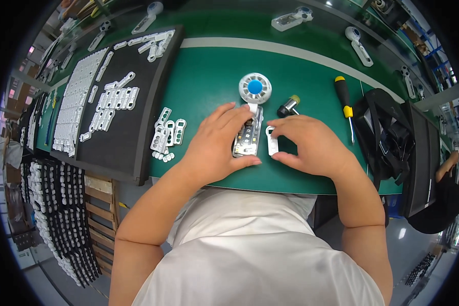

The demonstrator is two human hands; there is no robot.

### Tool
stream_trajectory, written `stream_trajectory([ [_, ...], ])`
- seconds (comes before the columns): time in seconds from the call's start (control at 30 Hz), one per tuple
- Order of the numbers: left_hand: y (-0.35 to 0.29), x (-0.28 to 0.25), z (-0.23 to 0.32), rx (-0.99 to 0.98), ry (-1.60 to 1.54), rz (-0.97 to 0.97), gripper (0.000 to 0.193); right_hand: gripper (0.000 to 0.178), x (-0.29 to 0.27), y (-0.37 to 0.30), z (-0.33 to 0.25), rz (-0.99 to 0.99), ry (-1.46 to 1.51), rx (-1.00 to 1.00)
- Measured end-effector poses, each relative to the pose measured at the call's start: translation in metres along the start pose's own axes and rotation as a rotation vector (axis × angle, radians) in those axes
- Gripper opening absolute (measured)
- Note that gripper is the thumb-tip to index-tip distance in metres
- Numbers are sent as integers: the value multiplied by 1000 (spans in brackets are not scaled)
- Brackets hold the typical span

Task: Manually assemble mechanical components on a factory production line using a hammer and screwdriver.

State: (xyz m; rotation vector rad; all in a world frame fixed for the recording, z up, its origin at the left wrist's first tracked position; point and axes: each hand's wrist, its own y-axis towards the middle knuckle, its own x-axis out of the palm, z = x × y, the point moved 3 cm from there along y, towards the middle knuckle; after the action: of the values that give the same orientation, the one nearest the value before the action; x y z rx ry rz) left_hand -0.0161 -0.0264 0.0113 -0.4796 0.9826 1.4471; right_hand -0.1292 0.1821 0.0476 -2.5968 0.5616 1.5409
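Note:
A handheld fan lies on the green tabletop in front of me, its round white head (255, 87) with a blue centre pointing away. Circuit parts show inside its clear, narrow handle (247, 138). My left hand (215, 140) grips this handle from the left, fingertips near the neck and thumb at the lower end. Just right of the handle, a slim white plastic cover plate (272, 142) with an opening at its top is held between the thumb and fingers of my right hand (311, 143). The fingers partly hide its right edge.
Loose white cover plates (163, 133) and small white pieces lie left. A black foam board (115, 135) holds many more. Beyond my right hand are a small mallet (289, 106), a black-and-yellow screwdriver (345, 101) and a black bag (382, 137). Several fans (359, 47) lie along the far strip.

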Motion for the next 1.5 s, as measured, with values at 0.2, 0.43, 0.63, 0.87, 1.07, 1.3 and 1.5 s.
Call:
stream_trajectory([
  [0.2, 5, 13, 4, -35, 51, 102, 88, 36, 11, 3, 12, -2, -55, 25],
  [0.43, 3, 14, 0, -35, -6, 145, 84, 37, 13, 3, 13, 59, -116, 7],
  [0.63, 5, 15, 1, -31, -59, 147, 86, 41, 2, 7, 10, 214, -47, -34],
  [0.87, 2, 15, 1, -85, -126, 164, 106, 43, 13, 25, -2, 255, -11, -108],
  [1.07, 0, 18, -2, -110, -141, 171, 118, 41, 23, 31, -1, 231, -9, -106],
  [1.3, -1, 17, 0, -118, -130, 178, 116, 42, 26, 32, -4, 219, -28, -88],
  [1.5, -15, 4, 8, -38, -141, 172, 96, 41, 28, 27, 2, 198, -42, -61],
])
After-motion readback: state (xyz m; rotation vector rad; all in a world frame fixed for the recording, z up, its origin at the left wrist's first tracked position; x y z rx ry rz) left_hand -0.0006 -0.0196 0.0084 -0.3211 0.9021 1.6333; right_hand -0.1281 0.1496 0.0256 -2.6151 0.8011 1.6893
